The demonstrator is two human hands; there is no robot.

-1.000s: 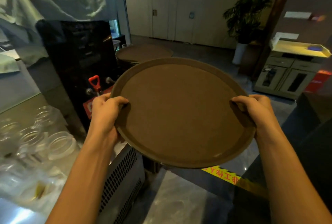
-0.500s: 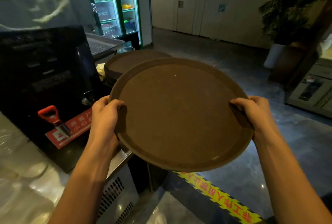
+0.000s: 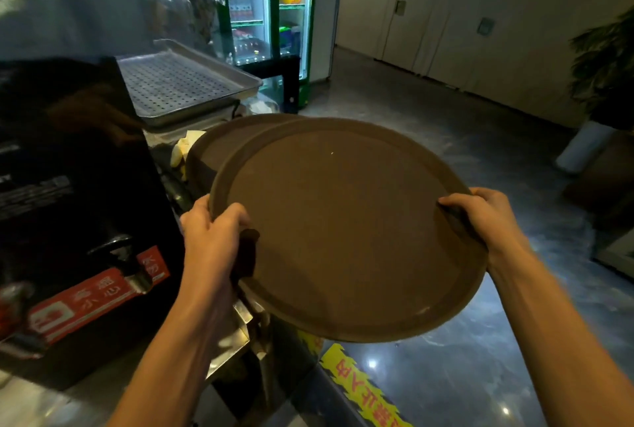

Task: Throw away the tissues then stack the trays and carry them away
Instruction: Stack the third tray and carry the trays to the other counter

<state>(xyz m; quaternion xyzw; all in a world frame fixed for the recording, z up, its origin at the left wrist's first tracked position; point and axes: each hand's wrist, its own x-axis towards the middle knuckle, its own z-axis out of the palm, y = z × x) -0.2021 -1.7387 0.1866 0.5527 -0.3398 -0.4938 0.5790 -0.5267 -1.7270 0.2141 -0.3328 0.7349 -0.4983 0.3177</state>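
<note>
I hold a round brown tray (image 3: pixel 346 231) level in front of me with both hands. My left hand (image 3: pixel 214 238) grips its left rim, thumb on top. My right hand (image 3: pixel 480 221) grips its right rim. Just behind it, partly covered by the held tray, a stack of similar brown trays (image 3: pixel 219 149) rests on the counter. Whether more than one tray is in my hands I cannot tell. No tissues are in sight.
A black hot-water machine (image 3: pixel 79 193) with a red warning label stands at the left. A perforated metal tray (image 3: pixel 178 83) lies behind it. A lit drinks fridge (image 3: pixel 267 8) stands at the back. Yellow floor tape (image 3: pixel 363 389) marks the counter's edge; a potted plant (image 3: pixel 607 77) is at right.
I have moved forward and turned left: the stacked trays on the counter are now right behind the held tray, and the fridge has come into fuller view. My grip is the same.
</note>
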